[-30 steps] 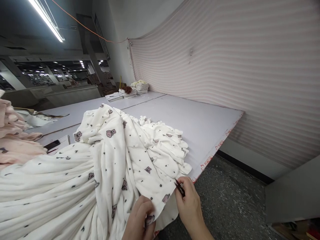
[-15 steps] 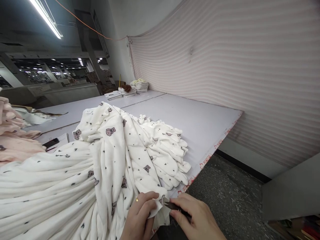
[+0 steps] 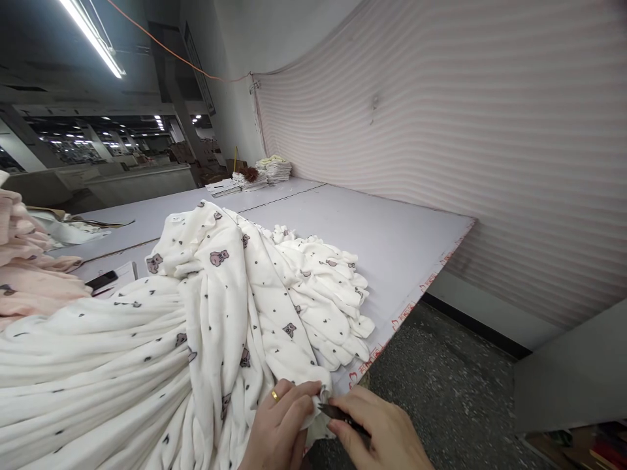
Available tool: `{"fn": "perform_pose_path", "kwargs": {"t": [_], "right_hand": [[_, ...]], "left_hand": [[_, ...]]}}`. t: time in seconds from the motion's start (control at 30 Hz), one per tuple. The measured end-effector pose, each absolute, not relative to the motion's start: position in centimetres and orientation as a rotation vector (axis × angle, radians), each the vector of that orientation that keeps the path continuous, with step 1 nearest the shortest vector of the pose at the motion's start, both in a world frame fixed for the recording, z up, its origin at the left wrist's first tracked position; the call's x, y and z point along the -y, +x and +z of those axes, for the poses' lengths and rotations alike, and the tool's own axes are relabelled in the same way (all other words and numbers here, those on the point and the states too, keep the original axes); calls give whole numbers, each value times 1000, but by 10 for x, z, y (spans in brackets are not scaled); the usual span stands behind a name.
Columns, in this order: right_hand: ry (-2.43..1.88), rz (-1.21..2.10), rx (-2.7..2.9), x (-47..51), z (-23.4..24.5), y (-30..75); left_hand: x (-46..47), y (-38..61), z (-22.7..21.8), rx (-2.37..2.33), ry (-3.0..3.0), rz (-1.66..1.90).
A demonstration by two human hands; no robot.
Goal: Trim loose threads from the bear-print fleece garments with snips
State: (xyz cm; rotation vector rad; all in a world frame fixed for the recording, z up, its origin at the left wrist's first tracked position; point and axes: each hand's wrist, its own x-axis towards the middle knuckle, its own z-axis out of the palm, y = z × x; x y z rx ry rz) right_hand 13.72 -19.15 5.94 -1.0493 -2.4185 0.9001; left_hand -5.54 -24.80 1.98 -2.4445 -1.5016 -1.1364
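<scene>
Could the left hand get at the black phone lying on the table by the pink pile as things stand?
Probably not easily: the left hand pinches the white printed fabric, and that heap lies between it and the phone.

A long pale worktop (image 3: 392,241) is bounded on the right by a pink-striped cloth-hung wall (image 3: 465,143), with speckled dark floor (image 3: 441,391) below, and the dim hall beyond is lit by a ceiling tube light (image 3: 93,39).

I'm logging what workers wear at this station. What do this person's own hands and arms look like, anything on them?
Both hands are bare, with no gloves. The left hand has a thin gold-coloured ring on one of its fingers. The right hand shows no ring or band on the part in view. No sleeves or cuffs show; the wrists run out of the picture at its bottom edge.
</scene>
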Motion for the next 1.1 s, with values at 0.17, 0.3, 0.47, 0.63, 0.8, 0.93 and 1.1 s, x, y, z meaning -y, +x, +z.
{"fn": "perform_pose_path", "kwargs": {"t": [0.17, 0.3, 0.47, 0.63, 0.8, 0.93, 1.1], "right_hand": [[-1038, 1007, 2224, 191, 53, 136], [-869, 1239, 1847, 195, 32, 122], [-658, 1187, 1747, 192, 13, 97], [-765, 1139, 1854, 184, 9, 91], [-929, 1176, 1742, 185, 8, 88], [-910, 1284, 1696, 183, 11, 93], [-893, 1191, 1856, 181, 15, 110]], "left_hand": [[253, -54, 21, 1657, -2376, -1329], [249, -48, 26, 2376, -2077, -1794], [238, -49, 39, 2815, -1803, -2528], [243, -57, 38, 2909, -1928, -2623], [246, -53, 24, 2778, -2072, -2225], [242, -50, 30, 2842, -1976, -2231], [238, -48, 43, 2881, -1766, -2573]]}}
